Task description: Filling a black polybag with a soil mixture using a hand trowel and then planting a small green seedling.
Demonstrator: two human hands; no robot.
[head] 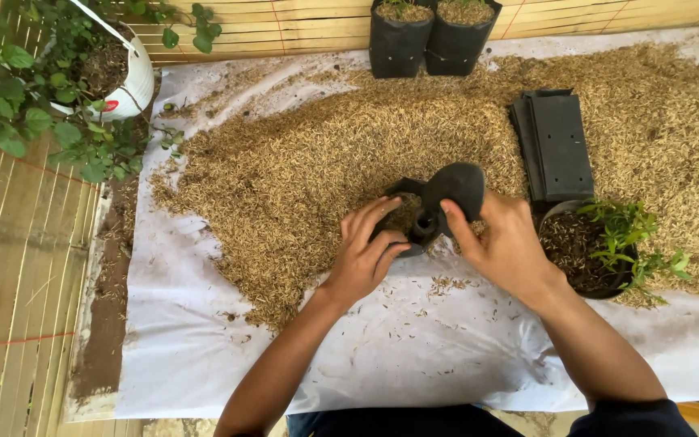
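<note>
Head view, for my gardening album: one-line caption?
Both hands, left and right, hold open a black grow bag at a pile of rice husks on white sheeting.

Black bag (pixel 438 206) base hidden, perhaps behind fingers (pixel 382 243).

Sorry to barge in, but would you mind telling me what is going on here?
A person is working a small black grow bag with both bare hands over a heap of husks spread on a white sheet. The left hand holds the bag's lower part; the right hand pinches its upper edge. Two filled bags stand at the back, a stack of flat bags lies to the right, and a potted plant sits beside the right hand.
</note>
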